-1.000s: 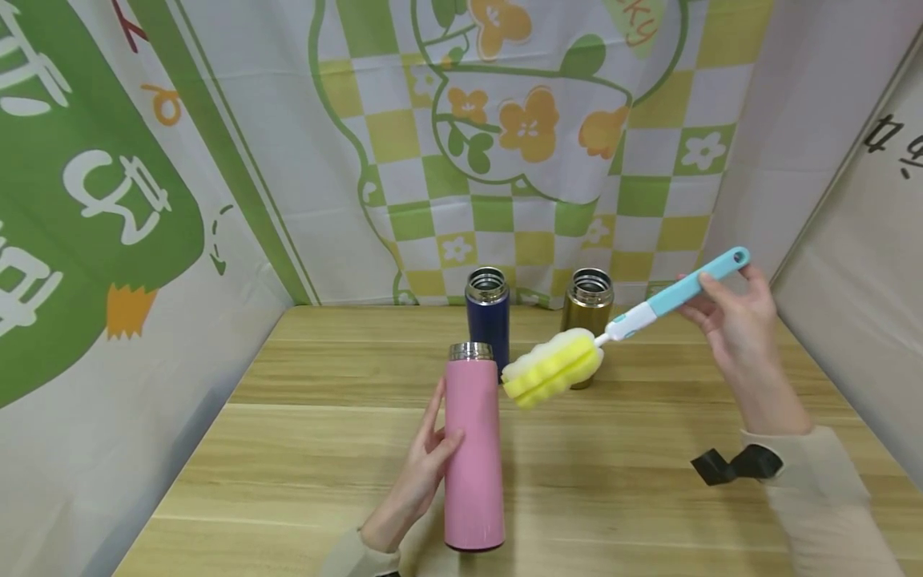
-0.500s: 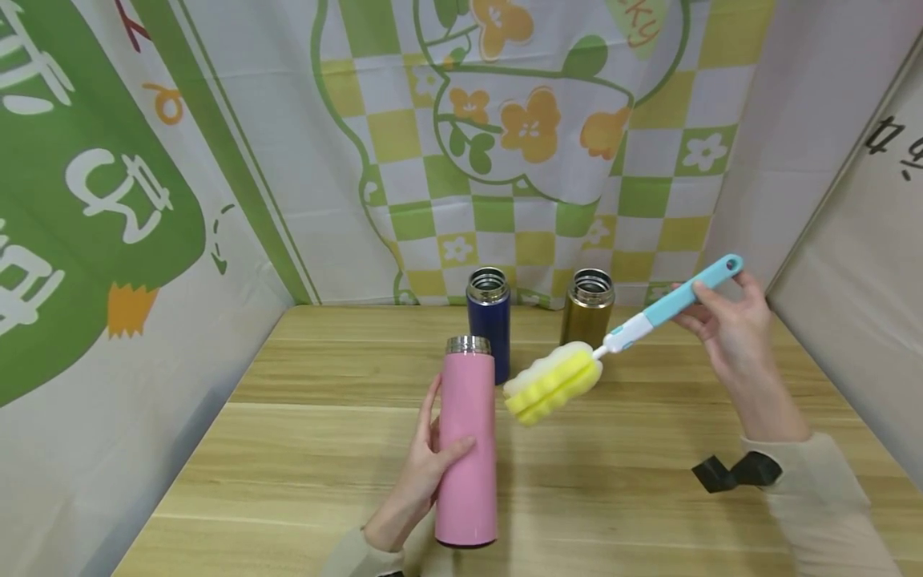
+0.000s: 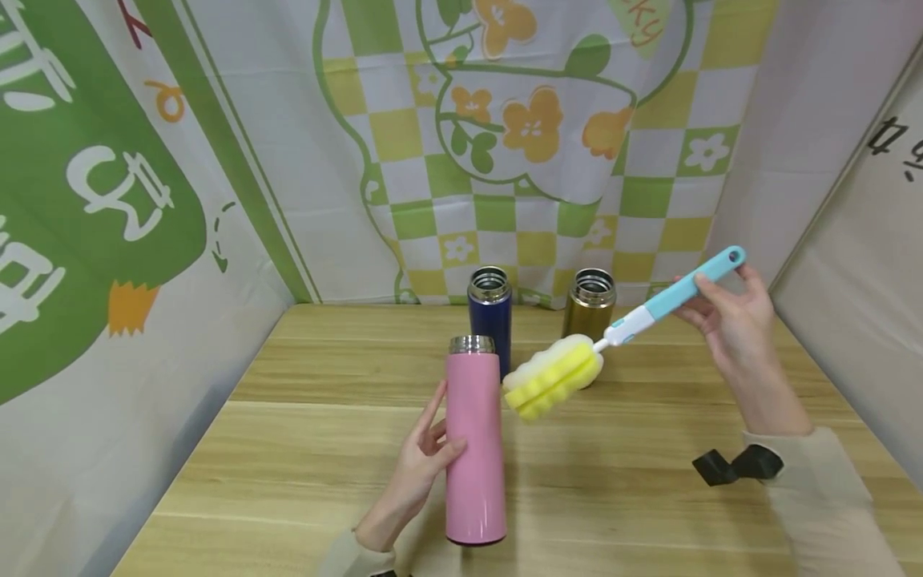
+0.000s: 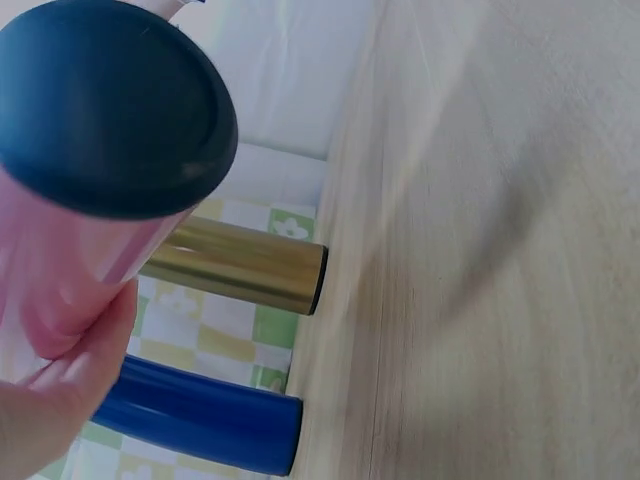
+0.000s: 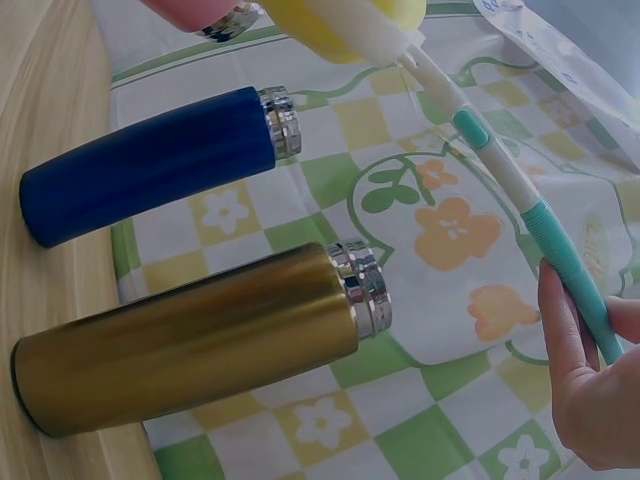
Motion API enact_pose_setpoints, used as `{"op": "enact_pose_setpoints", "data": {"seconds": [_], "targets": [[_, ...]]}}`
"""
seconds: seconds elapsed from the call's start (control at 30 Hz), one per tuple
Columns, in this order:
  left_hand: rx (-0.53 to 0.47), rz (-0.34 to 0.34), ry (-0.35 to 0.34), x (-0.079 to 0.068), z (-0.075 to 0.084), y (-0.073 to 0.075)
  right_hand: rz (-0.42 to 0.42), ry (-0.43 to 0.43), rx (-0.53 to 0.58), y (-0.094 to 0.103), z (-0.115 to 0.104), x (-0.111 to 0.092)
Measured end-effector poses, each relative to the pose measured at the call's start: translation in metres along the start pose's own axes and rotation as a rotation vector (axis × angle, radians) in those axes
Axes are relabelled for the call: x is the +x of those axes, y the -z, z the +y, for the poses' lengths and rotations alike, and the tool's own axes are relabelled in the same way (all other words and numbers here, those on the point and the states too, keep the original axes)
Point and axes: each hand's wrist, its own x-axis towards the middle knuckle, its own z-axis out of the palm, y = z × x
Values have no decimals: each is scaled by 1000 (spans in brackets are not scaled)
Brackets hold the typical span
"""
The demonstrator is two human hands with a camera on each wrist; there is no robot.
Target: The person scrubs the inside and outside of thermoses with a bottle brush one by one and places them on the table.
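My left hand (image 3: 414, 473) grips a pink thermos flask (image 3: 476, 449) around its body. The flask is lidless, with a bare steel neck, and is raised off the table; its dark base (image 4: 115, 110) shows in the left wrist view. In my right hand (image 3: 743, 328) is a bottle brush (image 3: 671, 298), pinched by its light blue handle between thumb and fingers. The brush slants down to the left. Its yellow and white sponge head (image 3: 555, 377) is just right of the pink flask, outside its mouth.
A blue flask (image 3: 490, 312) and a gold flask (image 5: 200, 340), both lidless, stand upright at the back of the wooden table (image 3: 303, 449). Behind them hangs a patterned cloth (image 3: 447, 184); further cloth walls rise at left and right.
The pink flask dips slightly left and then returns right. The brush lowers a little and comes back up. Both hands keep their hold.
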Motion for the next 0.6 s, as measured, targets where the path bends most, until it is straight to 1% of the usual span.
{"op": "enact_pose_setpoints", "data": {"seconds": [0.13, 0.23, 0.43, 0.6], "targets": [[-16, -82, -23, -1, 0, 2, -3, 4, -3, -6, -2, 4], [-9, -121, -29, -1, 0, 3, -17, 10, -11, -11, -2, 8], [-1, -157, -24, 0, 0, 2, -7, 7, -23, -20, 0, 13], [0, -174, -12, 0, 3, 0, -6, -6, -33, -22, 2, 13]]}}
